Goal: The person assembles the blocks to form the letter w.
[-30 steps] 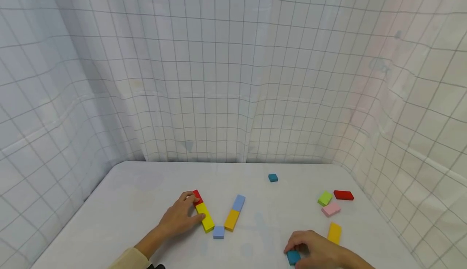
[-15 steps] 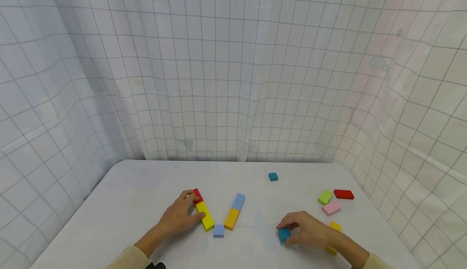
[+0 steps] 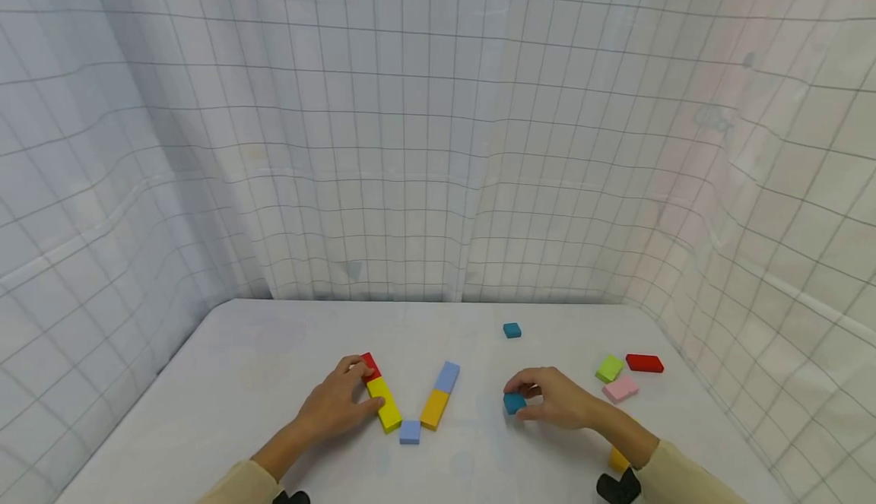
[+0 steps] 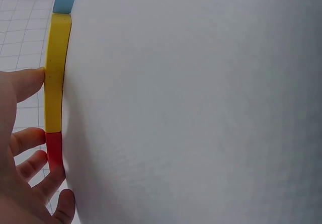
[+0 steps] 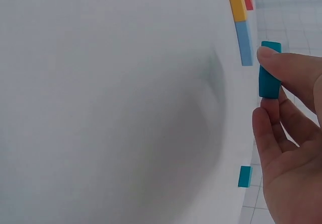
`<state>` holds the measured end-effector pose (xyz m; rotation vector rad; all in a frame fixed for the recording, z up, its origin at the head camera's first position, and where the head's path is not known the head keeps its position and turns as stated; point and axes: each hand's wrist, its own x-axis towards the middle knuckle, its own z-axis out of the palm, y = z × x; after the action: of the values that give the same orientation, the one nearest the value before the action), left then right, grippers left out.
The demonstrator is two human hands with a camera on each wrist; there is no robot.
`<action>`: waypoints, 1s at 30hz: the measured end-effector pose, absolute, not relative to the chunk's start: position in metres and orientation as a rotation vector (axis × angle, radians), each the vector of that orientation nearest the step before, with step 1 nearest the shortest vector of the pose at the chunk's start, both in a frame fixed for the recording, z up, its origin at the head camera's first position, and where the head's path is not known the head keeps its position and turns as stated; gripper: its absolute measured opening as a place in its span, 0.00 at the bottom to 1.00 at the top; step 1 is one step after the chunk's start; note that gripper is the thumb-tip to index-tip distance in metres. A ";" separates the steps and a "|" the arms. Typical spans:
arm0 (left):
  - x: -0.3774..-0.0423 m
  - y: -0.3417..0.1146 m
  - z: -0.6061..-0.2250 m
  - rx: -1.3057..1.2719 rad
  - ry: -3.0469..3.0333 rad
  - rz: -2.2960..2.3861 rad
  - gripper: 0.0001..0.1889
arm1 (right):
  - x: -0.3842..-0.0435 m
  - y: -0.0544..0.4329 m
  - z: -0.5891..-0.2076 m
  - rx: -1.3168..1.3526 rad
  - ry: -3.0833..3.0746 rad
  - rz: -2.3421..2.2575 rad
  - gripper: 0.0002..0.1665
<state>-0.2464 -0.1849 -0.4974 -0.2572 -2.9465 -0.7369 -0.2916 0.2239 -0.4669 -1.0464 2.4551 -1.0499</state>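
My right hand (image 3: 557, 399) holds a teal block (image 3: 515, 404) between thumb and fingers, to the right of the block layout. In the right wrist view the thumb lies over the upper part of this block (image 5: 270, 78), with fingertips at its lower end. My left hand (image 3: 335, 405) rests beside a red block (image 3: 370, 367) and a yellow block (image 3: 385, 407) set end to end. Its thumb touches the yellow block's side, and its fingertips are on the red one. A small light blue block (image 3: 410, 432) sits at the bottom of the V, whose right arm is an orange-yellow block (image 3: 434, 410) and a light blue block (image 3: 448, 377).
Farther back lies another small teal block (image 3: 512, 330). Over on the right are a green block (image 3: 609, 369), a pink block (image 3: 620, 389) and a red block (image 3: 645, 363). My right forearm partly covers a yellow block (image 3: 619, 459). Gridded white curtains (image 3: 383, 147) surround the white table (image 3: 274, 337).
My right hand has carried the teal block away from the near edge, forward and to the left, toward the layout. The left hand has kept its place on the red and yellow blocks.
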 end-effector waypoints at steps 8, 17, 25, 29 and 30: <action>-0.246 -0.186 -0.499 -0.269 -2.934 -0.734 0.28 | -0.308 0.202 -0.464 -1.066 2.513 -1.084 0.18; -0.246 -0.186 -0.499 -0.269 -2.929 -0.758 0.28 | -0.331 0.181 -0.473 -1.076 2.613 -1.096 0.18; -0.247 -0.186 -0.500 -0.289 -2.927 -0.761 0.28 | -0.345 0.165 -0.482 -1.013 2.619 -1.174 0.18; -0.248 -0.186 -0.499 -0.289 -2.924 -0.754 0.28 | -0.348 0.158 -0.484 -0.983 2.616 -1.180 0.18; -0.248 -0.186 -0.498 -0.290 -2.924 -0.754 0.29 | -0.349 0.157 -0.485 -0.975 2.621 -1.174 0.18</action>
<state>-0.2478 -0.1863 -0.4985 -0.2899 -2.9242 -0.7541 -0.3492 0.1565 -0.4847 -0.9751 2.6211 -1.1740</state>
